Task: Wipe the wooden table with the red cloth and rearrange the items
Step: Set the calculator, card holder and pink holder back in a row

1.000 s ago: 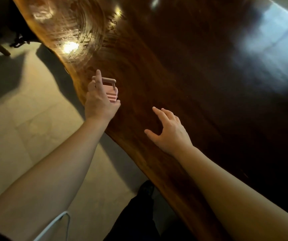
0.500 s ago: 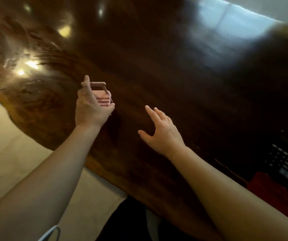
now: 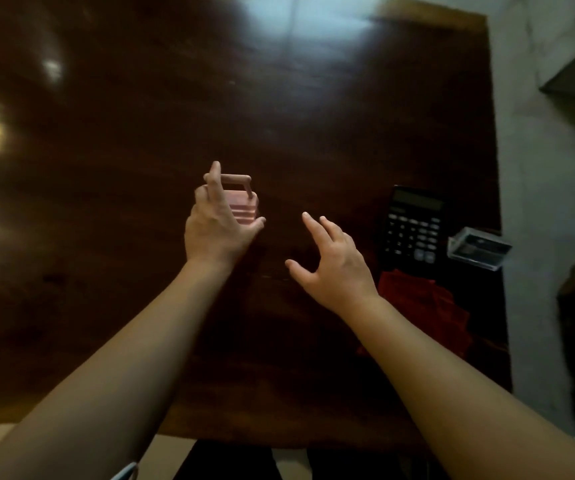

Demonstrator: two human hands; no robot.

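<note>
My left hand (image 3: 215, 226) grips a small pink ribbed holder with a looped handle (image 3: 242, 202) above the middle of the dark wooden table (image 3: 140, 150). To its right my right hand (image 3: 334, 261) hovers over the wood with fingers spread and nothing in it. The red cloth (image 3: 424, 306) lies crumpled on the table at the right, just beyond my right wrist. A black calculator (image 3: 412, 226) lies flat behind the cloth.
A clear plastic box (image 3: 478, 247) with dark contents sits at the table's right edge beside the calculator. Pale floor (image 3: 549, 202) runs along the right of the table. The table's near edge is between my forearms.
The view has swung right along the table, bringing the calculator, red cloth and clear box into sight. My left hand still holds the pink holder, carried rightward; my right hand stays spread.
</note>
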